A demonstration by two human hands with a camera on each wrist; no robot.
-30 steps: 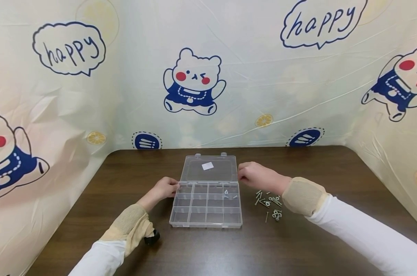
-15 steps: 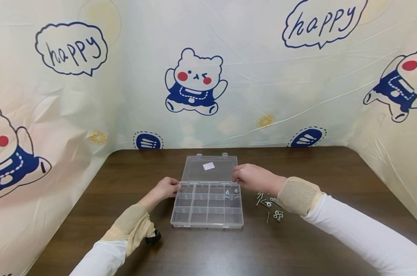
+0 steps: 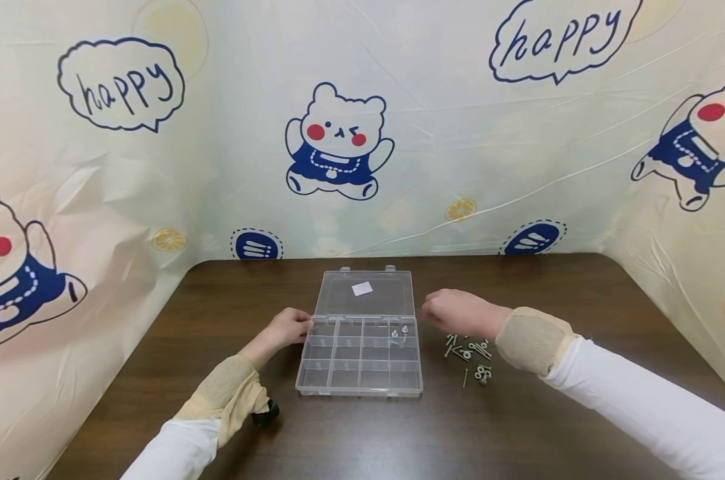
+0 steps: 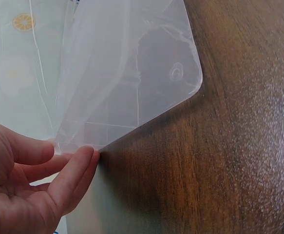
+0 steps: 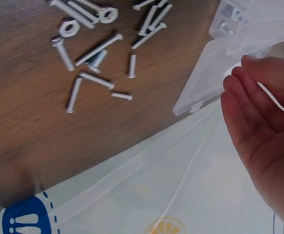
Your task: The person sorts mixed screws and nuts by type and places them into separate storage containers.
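Observation:
A clear divided plastic box (image 3: 359,361) lies with its lid (image 3: 338,293) folded back. Two small metal fasteners (image 3: 405,331) show in its back right compartment. My left hand (image 3: 287,327) grips the box's left side near the hinge; in the left wrist view the thumb and fingers of the left hand (image 4: 49,178) pinch its edge. Just right of the lid, my right hand (image 3: 461,313) is above the table, touching nothing. In the right wrist view the right hand (image 5: 263,117) has relaxed, slightly bent fingers with nothing visible between them.
Loose screws and nuts (image 3: 467,355) lie on the brown table (image 3: 362,440) to the right of the box, partly under the right wrist. A black object (image 3: 265,413) sits by the left wrist. Printed cloth (image 3: 422,173) hangs behind and at both sides.
My right hand moved left to the box's back right corner, then back right, away from it. A second fastener now stands out in the back right compartment. The left hand stays put.

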